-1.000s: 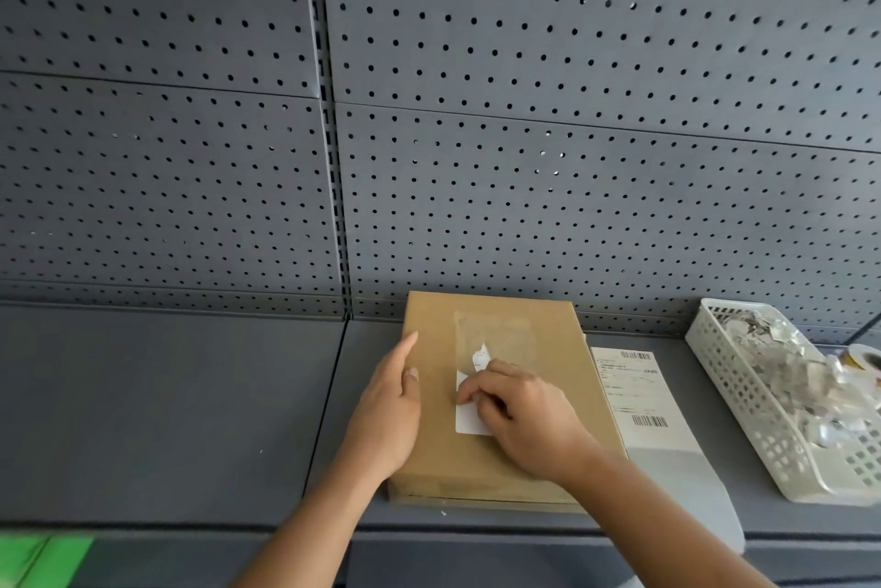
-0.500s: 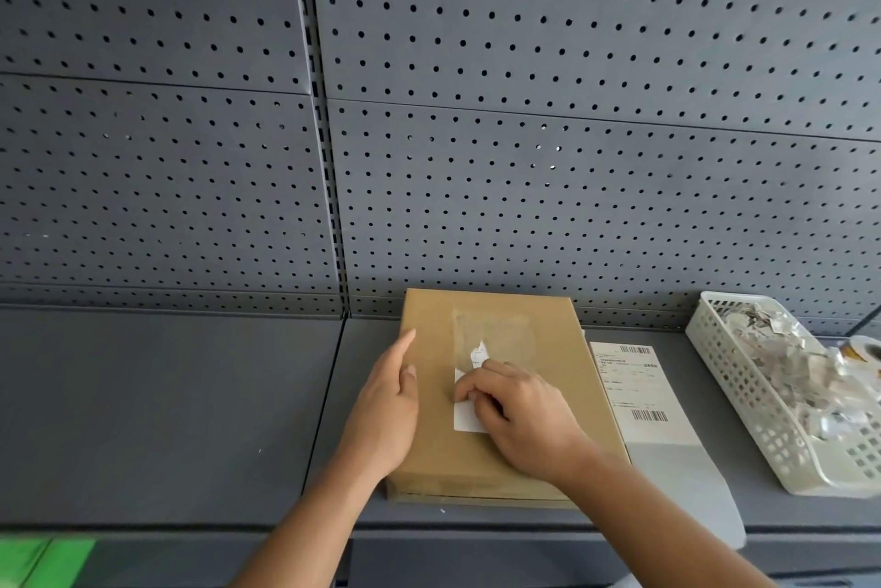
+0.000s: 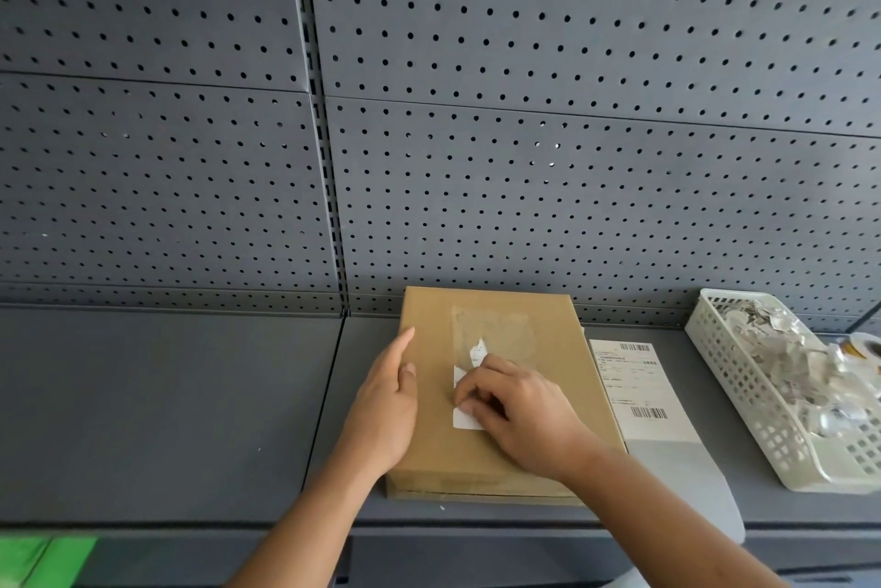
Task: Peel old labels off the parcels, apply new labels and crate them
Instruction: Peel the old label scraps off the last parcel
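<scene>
Presses flat, straight-fingered left hand [image 3: 386, 406] on brown parcel [image 3: 554, 324]; pinches torn white label [image 3: 463, 419] with curled right hand [image 3: 522, 416]; printed label sheet [image 3: 634, 389] just right of it.

Soft even daylight, faint shadows, sharp centre, wide-angle bowing + slight blur at edges
</scene>
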Demonstrator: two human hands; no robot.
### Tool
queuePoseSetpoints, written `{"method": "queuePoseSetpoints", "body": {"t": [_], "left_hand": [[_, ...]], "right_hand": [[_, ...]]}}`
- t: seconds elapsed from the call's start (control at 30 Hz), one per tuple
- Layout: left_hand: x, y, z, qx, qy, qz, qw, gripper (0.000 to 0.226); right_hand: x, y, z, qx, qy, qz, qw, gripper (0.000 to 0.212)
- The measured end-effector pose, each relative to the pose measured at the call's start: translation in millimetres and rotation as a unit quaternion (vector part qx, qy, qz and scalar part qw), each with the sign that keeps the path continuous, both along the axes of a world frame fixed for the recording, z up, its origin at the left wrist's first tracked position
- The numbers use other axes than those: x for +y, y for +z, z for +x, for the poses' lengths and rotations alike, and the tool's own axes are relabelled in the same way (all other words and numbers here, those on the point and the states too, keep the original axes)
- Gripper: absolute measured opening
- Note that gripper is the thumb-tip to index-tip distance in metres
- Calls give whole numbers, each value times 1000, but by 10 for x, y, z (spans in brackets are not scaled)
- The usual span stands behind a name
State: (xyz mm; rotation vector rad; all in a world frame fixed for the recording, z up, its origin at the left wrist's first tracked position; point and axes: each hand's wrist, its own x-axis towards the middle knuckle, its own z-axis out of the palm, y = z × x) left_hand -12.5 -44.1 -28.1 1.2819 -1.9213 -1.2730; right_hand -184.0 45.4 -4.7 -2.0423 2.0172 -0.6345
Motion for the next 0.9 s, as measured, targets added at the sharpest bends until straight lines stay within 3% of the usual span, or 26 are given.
{"method": "queuePoseSetpoints", "body": {"t": [0.17, 0.67, 0.9], "left_hand": [[-7, 2, 1, 3, 1, -1, 1000, 48], [-2, 9, 5, -1, -4, -8, 1000, 48], [21, 47, 8, 1, -3, -2, 1000, 47]], "right_hand": [[-22, -2, 30, 22, 8, 4, 1000, 13], [68, 91, -57, -227, -32, 50, 972, 21], [51, 131, -85, -336, -72, -21, 939, 16]]}}
